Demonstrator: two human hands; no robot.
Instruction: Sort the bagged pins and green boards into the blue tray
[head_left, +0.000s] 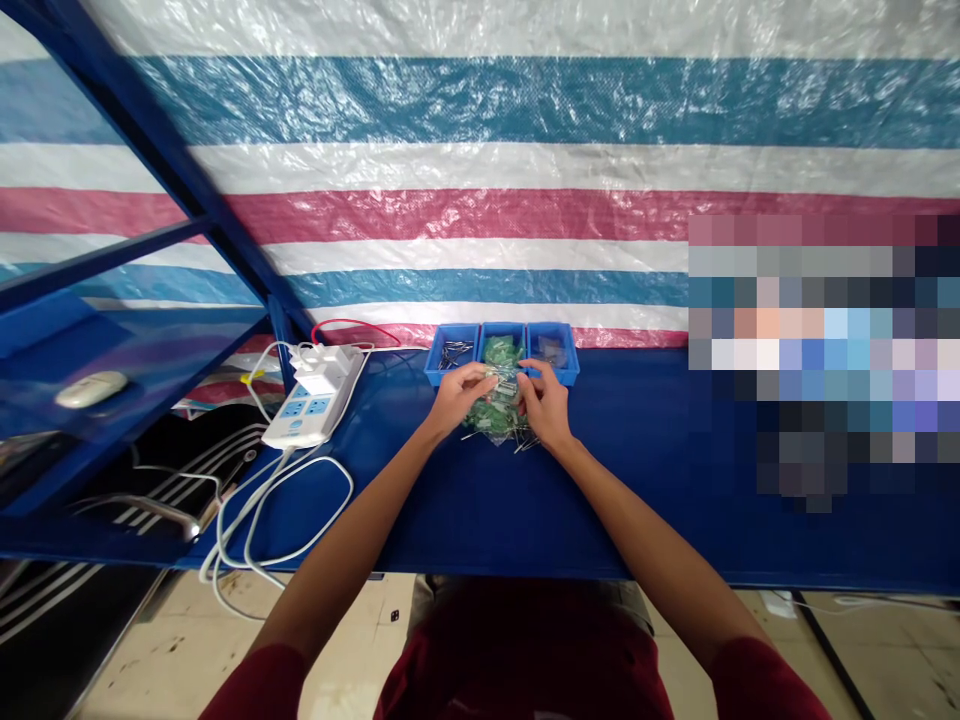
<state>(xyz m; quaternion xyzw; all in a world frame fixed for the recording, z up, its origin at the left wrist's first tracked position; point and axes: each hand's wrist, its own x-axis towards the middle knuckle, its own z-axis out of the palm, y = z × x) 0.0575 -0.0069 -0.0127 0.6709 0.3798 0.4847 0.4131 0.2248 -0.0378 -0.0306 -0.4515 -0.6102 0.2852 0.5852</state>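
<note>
My left hand (459,398) and my right hand (546,405) meet over the desk, just in front of three blue bins. Between them is a small clear plastic packet (506,384) with green print, its edges pinched by the fingers and thumbs of both hands. What is inside it is too small to make out. Under and in front of my hands lies a pile of similar green-printed packets (496,418), with thin metal pieces (527,440) sticking out. The middle bin holds more green packets (501,350).
The left bin (431,368) holds thin metal pieces, the right bin (573,368) clear packets. A white power strip (307,412) with plugged-in adapters and looped cables (349,480) lies left. A blue metal frame (217,235) rises there. Blurred blocks hide the right side.
</note>
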